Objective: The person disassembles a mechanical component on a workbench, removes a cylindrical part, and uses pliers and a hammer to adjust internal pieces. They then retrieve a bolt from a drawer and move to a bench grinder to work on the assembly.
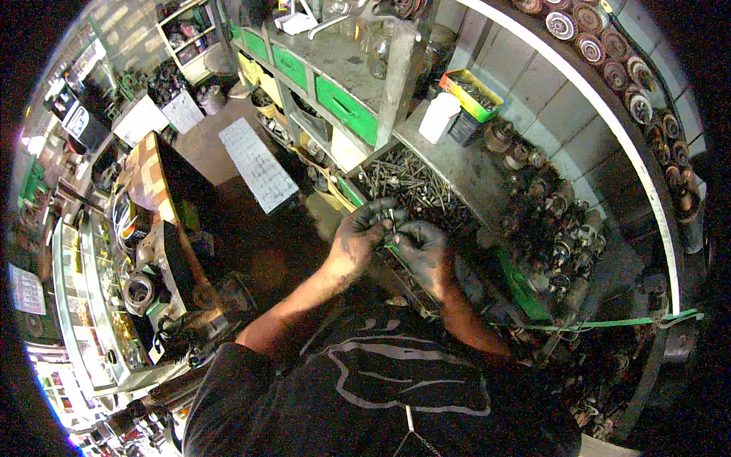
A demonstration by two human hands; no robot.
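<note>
My left hand (365, 232) and my right hand (423, 251) meet in front of me, their fingers blackened with grease. Between the left fingertips shows a small, thin, shiny metal piece (391, 216); its exact kind is too small to make out. The right hand's fingers are curled close beside it, and what they pinch is hidden. Just beyond both hands lies a heap of loose metal bolts (407, 179) in a bin. A green edge (396, 250) of the bench runs under the right hand.
Right of the bolts, a grey shelf (464, 164) bears a white bottle (439, 118) and a yellow-red box (474, 95) of small parts. Greasy machine parts (560, 221) pile up farther right. Green drawers (346, 108) stand ahead; a wooden-topped cabinet (156, 171) is at left.
</note>
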